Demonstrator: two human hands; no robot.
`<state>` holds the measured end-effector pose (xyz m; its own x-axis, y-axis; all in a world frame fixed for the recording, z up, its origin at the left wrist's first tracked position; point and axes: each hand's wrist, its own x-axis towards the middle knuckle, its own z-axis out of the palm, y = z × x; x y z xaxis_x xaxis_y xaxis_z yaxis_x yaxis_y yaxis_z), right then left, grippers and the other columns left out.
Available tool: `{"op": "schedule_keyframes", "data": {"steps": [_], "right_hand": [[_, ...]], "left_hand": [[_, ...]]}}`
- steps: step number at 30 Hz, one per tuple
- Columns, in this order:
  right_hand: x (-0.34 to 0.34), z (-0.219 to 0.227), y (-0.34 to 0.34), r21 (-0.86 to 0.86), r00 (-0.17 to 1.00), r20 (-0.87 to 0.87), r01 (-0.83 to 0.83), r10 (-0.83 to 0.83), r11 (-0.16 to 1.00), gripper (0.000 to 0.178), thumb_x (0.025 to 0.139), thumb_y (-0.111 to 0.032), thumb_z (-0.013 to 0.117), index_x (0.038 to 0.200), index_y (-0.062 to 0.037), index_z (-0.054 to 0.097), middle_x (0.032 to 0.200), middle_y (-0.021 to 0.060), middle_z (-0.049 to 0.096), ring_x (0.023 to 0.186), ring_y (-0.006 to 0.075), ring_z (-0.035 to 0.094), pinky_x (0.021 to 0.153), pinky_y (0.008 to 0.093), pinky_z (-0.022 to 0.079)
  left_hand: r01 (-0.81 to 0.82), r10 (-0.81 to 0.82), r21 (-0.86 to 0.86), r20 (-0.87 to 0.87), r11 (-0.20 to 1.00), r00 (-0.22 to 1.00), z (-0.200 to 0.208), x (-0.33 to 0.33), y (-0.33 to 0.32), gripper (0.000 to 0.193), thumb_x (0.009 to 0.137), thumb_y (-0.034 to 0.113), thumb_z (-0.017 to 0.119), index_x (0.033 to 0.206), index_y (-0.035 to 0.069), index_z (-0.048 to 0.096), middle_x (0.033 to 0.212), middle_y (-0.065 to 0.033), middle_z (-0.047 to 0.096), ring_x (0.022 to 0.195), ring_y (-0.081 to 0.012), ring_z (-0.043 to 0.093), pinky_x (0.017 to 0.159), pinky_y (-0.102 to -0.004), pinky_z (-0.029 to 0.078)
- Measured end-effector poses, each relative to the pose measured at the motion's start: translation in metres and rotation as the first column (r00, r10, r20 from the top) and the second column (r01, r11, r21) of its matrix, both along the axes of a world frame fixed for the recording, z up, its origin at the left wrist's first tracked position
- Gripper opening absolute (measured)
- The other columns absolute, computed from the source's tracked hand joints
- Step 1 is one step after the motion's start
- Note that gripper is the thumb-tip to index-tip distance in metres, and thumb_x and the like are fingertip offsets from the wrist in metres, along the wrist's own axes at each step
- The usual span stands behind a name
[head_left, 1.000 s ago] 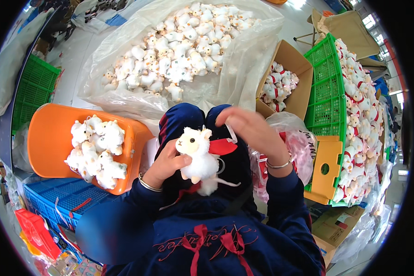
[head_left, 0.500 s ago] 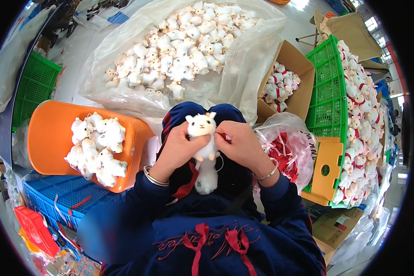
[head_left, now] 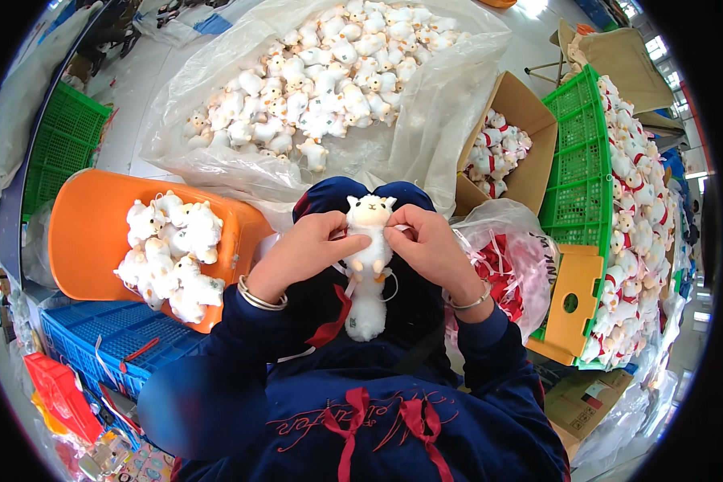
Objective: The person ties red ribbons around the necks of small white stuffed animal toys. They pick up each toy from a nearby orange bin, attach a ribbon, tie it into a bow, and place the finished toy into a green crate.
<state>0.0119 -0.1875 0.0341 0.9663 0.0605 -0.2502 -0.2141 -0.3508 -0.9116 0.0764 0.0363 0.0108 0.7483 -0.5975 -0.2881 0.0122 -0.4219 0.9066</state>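
Note:
Between my knees a small white plush animal stands upright, its pale face turned up. My left hand is closed on its left side, thumb laid across its chest. At the other side of its neck, my right hand is pinched closed against it. A narrow pale strip shows by the right fingers; what else they pinch is hidden. Below it in my lap lies another white furry piece, seemingly a second plush, with a thin white loop beside it. A red ribbon trails over my left thigh.
Ahead spreads a clear plastic sheet heaped with white plush toys. On my left, an orange chair holds several more. To the right are a cardboard box, a bag of red ribbons and a green crate beside many red-ribboned toys.
The plush has shifted slightly right, and its head tips back a little. Both hands have moved slightly right with it and stay closed at its sides.

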Motion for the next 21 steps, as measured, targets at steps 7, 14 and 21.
{"op": "schedule_keyframes", "data": {"steps": [7, 14, 21], "right_hand": [[-0.005, -0.015, 0.005, -0.027, 0.991, 0.125, 0.056, -0.052, 0.998, 0.015, 0.096, -0.014, 0.070, 0.096, 0.0009, 0.067, 0.076, -0.0030, 0.062, 0.068, 0.0034, 0.050, 0.060, 0.0229, 0.041], [-0.007, -0.010, 0.013, -0.016, 0.990, 0.121, 0.073, -0.071, 0.997, 0.016, 0.095, -0.015, 0.068, 0.099, 0.0008, 0.067, 0.081, 0.0109, 0.065, 0.069, 0.0188, 0.060, 0.065, 0.0321, 0.048], [-0.003, -0.007, 0.020, -0.094, 0.953, 0.301, 0.038, -0.008, 0.995, 0.013, 0.093, -0.010, 0.068, 0.100, 0.0006, 0.066, 0.089, 0.0121, 0.060, 0.078, 0.0260, 0.061, 0.071, 0.0336, 0.048]], "left_hand": [[-0.037, 0.034, 0.100, 0.035, 0.994, 0.999, 0.012, 0.001, -0.003, 0.030, 0.090, 0.026, 0.078, 0.089, -0.003, 0.069, 0.074, -0.0012, 0.062, 0.069, -0.0075, 0.053, 0.062, -0.0266, 0.046], [-0.025, 0.025, 0.016, 0.012, 1.000, 1.000, 0.013, 0.008, 0.004, 0.023, 0.090, 0.019, 0.077, 0.095, -0.002, 0.071, 0.078, -0.0015, 0.065, 0.072, -0.0071, 0.057, 0.066, -0.0259, 0.049], [-0.066, 0.066, -0.007, -0.012, 0.998, 0.998, 0.007, 0.010, 0.013, 0.022, 0.091, 0.020, 0.069, 0.096, 0.000, 0.074, 0.078, -0.0129, 0.071, 0.071, -0.0188, 0.066, 0.068, -0.0336, 0.052]]}}
